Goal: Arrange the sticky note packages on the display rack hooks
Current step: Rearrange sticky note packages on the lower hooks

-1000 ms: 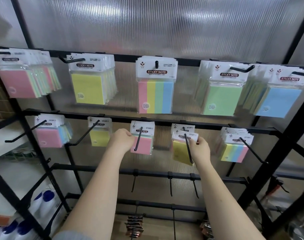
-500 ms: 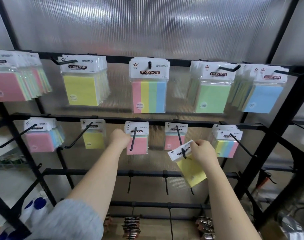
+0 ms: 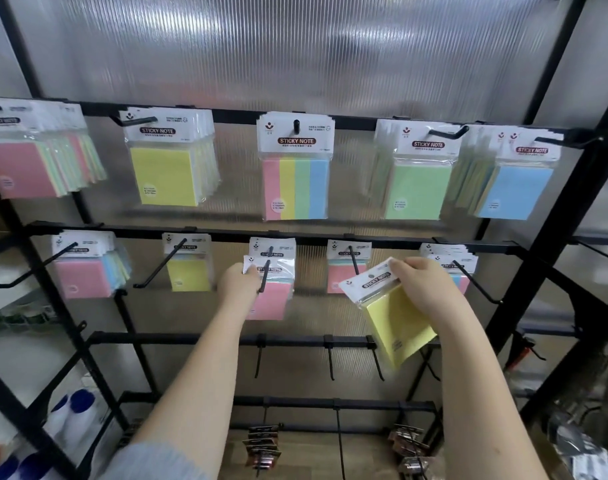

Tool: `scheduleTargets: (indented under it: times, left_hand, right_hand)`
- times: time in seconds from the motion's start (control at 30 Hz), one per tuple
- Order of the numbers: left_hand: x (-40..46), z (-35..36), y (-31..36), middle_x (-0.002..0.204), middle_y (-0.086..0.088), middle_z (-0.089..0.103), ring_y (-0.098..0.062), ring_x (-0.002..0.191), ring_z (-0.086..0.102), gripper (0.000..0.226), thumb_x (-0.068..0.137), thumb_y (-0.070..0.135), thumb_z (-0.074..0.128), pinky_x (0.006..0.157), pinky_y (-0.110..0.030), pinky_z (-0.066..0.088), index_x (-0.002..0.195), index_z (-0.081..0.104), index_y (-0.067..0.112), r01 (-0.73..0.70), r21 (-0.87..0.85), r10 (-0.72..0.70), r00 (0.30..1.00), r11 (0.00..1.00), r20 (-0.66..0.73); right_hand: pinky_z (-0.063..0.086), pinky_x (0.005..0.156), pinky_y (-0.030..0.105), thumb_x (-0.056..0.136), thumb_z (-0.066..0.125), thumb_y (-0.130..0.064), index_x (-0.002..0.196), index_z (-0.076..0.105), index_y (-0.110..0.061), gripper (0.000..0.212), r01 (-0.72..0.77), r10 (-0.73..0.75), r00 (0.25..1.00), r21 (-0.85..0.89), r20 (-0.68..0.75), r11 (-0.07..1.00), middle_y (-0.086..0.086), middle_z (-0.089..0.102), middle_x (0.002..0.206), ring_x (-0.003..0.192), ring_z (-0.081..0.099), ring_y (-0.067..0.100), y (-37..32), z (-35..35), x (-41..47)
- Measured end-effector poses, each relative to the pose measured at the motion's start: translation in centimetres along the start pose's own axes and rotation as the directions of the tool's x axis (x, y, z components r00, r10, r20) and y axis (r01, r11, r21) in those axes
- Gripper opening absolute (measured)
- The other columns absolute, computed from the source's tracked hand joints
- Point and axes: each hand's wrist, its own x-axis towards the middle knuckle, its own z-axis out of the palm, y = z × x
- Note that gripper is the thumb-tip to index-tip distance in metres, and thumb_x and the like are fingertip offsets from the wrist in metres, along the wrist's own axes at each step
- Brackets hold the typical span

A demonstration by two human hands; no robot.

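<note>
Careful: your right hand (image 3: pixel 423 289) pinches the yellow package (image 3: pixel 396 317) off-hook. Your left hand (image 3: pixel 238 282) grips the pink package (image 3: pixel 271 292); tugging could tear its hole.

White bottles with blue caps (image 3: pixel 74 408) stand lower left, before a ribbed translucent panel (image 3: pixel 295 50).

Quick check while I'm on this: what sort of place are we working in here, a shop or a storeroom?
Probably a shop's stationery display. A black rack carries rows of hooks hung with matching retail sticky note packs, and the right hand holds a yellow pack off its hook.
</note>
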Motion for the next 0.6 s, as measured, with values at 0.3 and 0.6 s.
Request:
scheduleTargets:
  times: [0.3, 0.6]
  left_hand:
    - [-4.7, -3.6, 0.0, 0.070, -0.007, 0.046, -0.020, 0.063, 0.038, 0.027, 0.099, 0.016, 0.038, 0.052, -0.029, 0.025, 0.081, 0.051, 0.000, -0.136, 0.047, 0.135, 0.991, 0.990, 0.023]
    - [-6.1, -7.0, 1.4, 0.089, -0.011, 0.061, -0.015, 0.066, 0.045, 0.032, 0.099, 0.024, 0.036, 0.054, -0.027, 0.031, 0.090, 0.056, 0.000, -0.179, 0.237, 0.160, 0.982, 0.955, 0.099]
  right_hand:
    - [0.024, 0.053, 0.030, 0.098, 0.042, -0.033, 0.096, 0.056, 0.011, 0.046, 0.093, -0.041, 0.963, 0.187, -0.265, 0.978, 0.009, 0.045, 0.077, 0.061, 0.034, 0.015, -0.7, 0.6, -0.7]
    - [0.025, 0.048, 0.018, 0.098, 0.046, -0.034, 0.075, 0.052, 0.004, 0.045, 0.245, -0.105, 0.881, 0.256, -0.461, 0.935, 0.003, 0.040, 0.063, 0.061, 0.033, 0.016, -0.9, 1.5, -0.9]
